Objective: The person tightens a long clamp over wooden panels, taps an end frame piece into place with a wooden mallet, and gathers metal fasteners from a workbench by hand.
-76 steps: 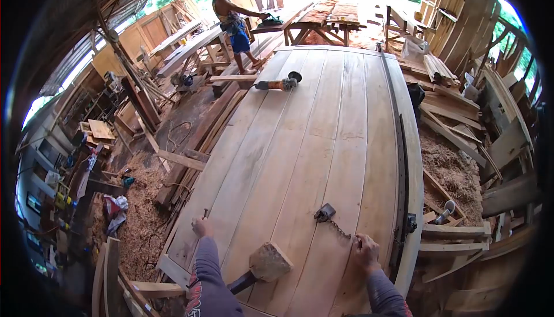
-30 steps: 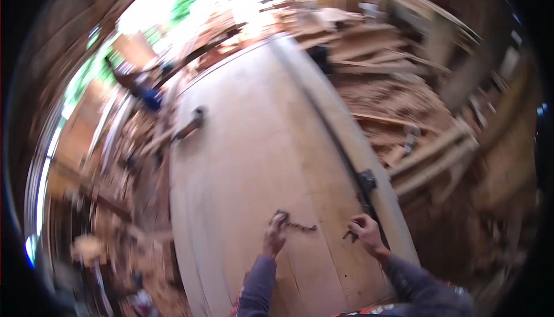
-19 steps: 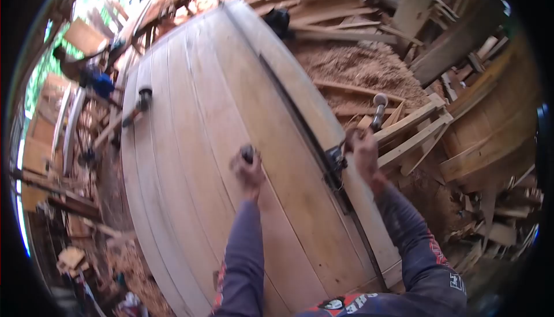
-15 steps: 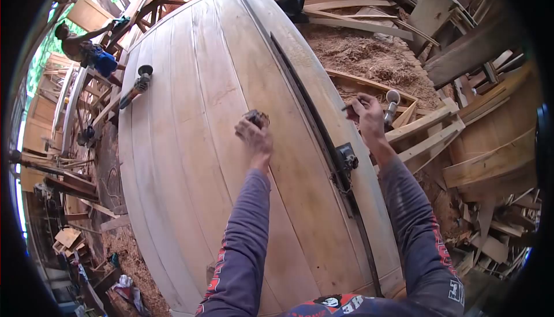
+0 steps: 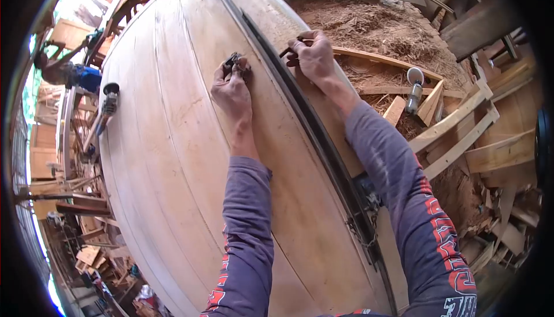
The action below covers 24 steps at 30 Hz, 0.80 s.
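Below me lies a planked wooden hull [image 5: 190, 190] with long seams. A dark raised strip [image 5: 314, 126] runs along it. My left hand [image 5: 232, 95] is closed on a small dark clump [image 5: 236, 63] above the planks, left of the strip; its exact kind is unclear. My right hand [image 5: 314, 57] pinches a thin dark stick-like piece [image 5: 285, 52] just over the strip's right side. Partly behind my right forearm, a dark blue tool [image 5: 367, 191] rests against the strip, and a chain [image 5: 359, 235] hangs close to it.
An angle grinder [image 5: 108, 108] lies on the hull's left side. At right, another power tool with a pale disc [image 5: 414, 93] stands by wooden frames [image 5: 456, 124]. Wood shavings [image 5: 369, 28] cover the ground beyond. Another person [image 5: 69, 72] is at the upper left.
Both hands have moved forward along the hull, and the right one has come left to the dark strip. The view has shifted with them. Each hand keeps its hold.
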{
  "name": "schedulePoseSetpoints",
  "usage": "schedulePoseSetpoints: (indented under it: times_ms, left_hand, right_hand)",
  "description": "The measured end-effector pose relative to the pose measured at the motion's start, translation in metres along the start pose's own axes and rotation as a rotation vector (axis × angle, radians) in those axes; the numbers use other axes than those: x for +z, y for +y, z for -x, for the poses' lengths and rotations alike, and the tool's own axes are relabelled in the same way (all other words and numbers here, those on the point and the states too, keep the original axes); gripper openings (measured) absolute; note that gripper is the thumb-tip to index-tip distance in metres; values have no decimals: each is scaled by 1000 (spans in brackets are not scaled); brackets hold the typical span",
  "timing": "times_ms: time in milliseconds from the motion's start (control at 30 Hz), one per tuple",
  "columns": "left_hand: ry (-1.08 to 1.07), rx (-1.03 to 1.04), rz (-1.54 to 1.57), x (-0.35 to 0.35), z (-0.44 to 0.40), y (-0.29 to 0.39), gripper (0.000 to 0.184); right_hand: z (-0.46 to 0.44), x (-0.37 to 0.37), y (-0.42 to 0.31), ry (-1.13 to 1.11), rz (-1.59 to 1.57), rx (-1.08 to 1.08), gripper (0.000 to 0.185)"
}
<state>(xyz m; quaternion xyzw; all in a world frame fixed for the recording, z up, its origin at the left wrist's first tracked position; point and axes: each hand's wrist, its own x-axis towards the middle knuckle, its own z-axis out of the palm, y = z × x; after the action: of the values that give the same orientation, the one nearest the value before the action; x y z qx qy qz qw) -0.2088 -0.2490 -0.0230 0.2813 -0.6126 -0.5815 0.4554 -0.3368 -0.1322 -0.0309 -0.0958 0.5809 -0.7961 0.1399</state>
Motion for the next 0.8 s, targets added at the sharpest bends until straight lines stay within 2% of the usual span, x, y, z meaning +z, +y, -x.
schedulePoseSetpoints:
  times_ms: [67,133,167,200,267,300,367,400,433,467,533,567,633,800]
  left_hand:
    - [4,12,-95,-1,-5,-2,13]
    - [1,-19,2,4,-6,-7,12]
    - [11,11,-74,5,-7,-8,18]
    - [9,-128,87,9,3,7,36]
    - [266,337,-561,7,10,-13,44]
    - [289,332,-562,6,19,-3,44]
    - [269,485,-661,0,46,20,44]
    - [259,498,-440,4,55,30,33]
    - [93,157,-164,7,71,47,29]
    - [-67,35,-312,6,76,52,28]
    - [-315,-83,-705,14,82,52,42]
    - [-316,-82,-701,14,79,52,42]
    - [-443,-195,-743,15,69,53,57]
    - [-544,-159,-663,11,62,39,58]
  right_hand:
    - [0,0,0,-23,-11,-18,31]
    - [0,3,-2,15,-10,-10,32]
    - [0,4,-2,11,-24,-4,32]
    - [-3,2,0,4,-38,-1,33]
    - [-2,-2,-2,-39,1,-5,36]
    - [-1,-3,-4,-41,49,-3,36]
    - [1,-1,-7,-37,120,-8,36]
    - [0,-1,-6,-29,130,-9,35]
    - [-2,-2,-3,-39,138,-33,35]
    - [1,1,-5,-43,150,-55,35]
    - [8,0,-12,-40,185,-9,35]
    - [10,1,-18,-31,217,30,34]
    - [8,0,-13,-57,187,8,35]
    - [4,-4,-12,-122,161,12,39]
